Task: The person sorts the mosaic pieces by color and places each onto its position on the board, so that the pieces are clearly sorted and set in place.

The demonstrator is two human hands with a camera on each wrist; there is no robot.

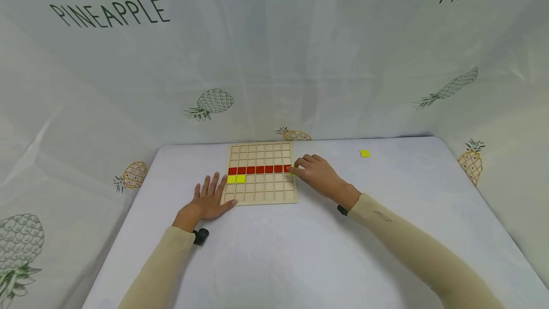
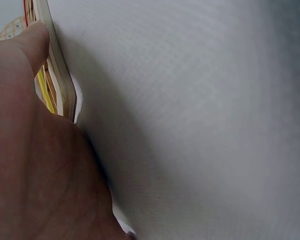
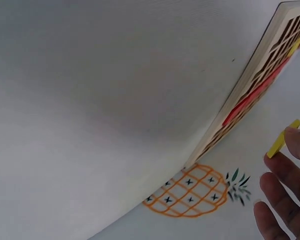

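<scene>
A wooden grid board [image 1: 259, 152] lies flat at the back of the table. One of its rows is filled with red square tiles [image 1: 259, 169], and two yellow tiles [image 1: 236, 179] sit at the left end of the row just nearer. My left hand [image 1: 208, 201] rests spread at the board's near left corner, its thumb on the frame. Between thumb and fingertip my right hand [image 1: 317, 175] pinches a yellow tile [image 3: 283, 139], held above the board's right edge. The right wrist view shows that tile tilted and apart from the board.
Another yellow tile [image 1: 364, 153] lies on the white tabletop [image 1: 274, 252], to the right of the board. Behind the table hangs a pale cloth [image 1: 274, 61] printed with pineapples.
</scene>
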